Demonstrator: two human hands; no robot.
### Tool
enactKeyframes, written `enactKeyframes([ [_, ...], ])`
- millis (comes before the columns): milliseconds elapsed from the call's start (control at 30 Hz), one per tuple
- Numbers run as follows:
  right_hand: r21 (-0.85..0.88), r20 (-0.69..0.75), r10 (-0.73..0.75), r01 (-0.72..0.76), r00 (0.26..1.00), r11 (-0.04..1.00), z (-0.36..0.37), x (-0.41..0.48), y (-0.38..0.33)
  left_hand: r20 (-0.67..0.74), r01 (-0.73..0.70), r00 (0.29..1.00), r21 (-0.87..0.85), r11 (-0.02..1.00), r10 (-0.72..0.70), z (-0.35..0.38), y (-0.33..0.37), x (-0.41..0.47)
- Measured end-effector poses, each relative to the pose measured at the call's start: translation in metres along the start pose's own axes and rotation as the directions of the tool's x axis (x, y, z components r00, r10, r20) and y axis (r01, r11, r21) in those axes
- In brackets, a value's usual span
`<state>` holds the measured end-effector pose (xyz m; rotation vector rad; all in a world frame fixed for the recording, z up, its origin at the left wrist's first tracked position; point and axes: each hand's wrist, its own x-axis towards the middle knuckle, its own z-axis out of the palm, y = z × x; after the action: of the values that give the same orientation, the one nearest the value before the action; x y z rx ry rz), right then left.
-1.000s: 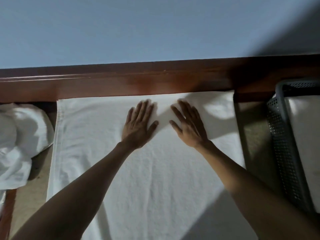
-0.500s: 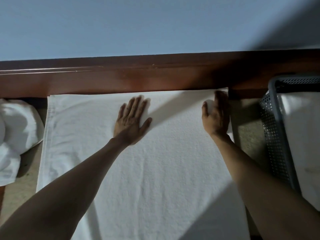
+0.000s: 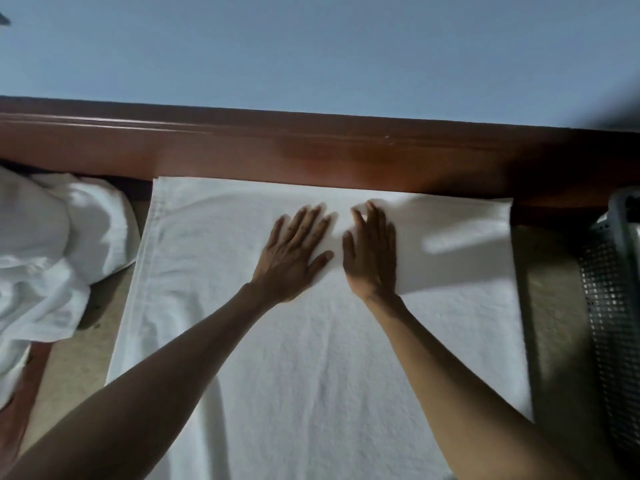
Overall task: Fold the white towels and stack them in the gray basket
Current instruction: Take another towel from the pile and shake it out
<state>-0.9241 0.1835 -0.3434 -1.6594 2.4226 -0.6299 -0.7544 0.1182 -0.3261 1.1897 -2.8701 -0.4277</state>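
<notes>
A white towel [image 3: 311,358] lies spread flat in front of me, its far edge against a dark wooden rail. My left hand [image 3: 294,251] presses flat on the towel near its far edge, fingers straight. Right beside it, my right hand [image 3: 372,251] also lies flat on the towel with straight fingers. The two hands almost touch at the towel's middle. The gray basket [image 3: 613,306] stands at the right edge, only its perforated left wall in view.
A heap of crumpled white towels [image 3: 45,258] lies to the left. The wooden rail [image 3: 311,150] runs across the back below a blue wall. Bare beige surface [image 3: 550,323] shows between the towel and the basket.
My right hand slid back from the towel's right far corner to the middle, beside my left hand. The view shifted to the left, so less of the basket shows.
</notes>
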Motion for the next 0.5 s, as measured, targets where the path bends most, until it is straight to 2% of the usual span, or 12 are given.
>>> enactKeyframes([
  [100, -0.092, -0.027, 0.024, -0.027, 0.999, 0.995, 0.002, -0.001, -0.001, -0.013, 0.097, 0.995, 0.007, 0.995, -0.097, -0.009, -0.043, -0.027],
  [300, -0.118, -0.074, -0.004, -0.005, 0.997, 0.993, 0.004, -0.004, -0.004, -0.026, 0.33, 0.944, -0.018, 0.944, -0.33, -0.037, -0.147, -0.071],
  [500, -0.121, -0.117, -0.016, 0.002, 0.993, 0.993, 0.004, -0.004, -0.006, -0.036, 0.441, 0.897, -0.01, 0.897, -0.441, -0.041, -0.176, -0.069],
])
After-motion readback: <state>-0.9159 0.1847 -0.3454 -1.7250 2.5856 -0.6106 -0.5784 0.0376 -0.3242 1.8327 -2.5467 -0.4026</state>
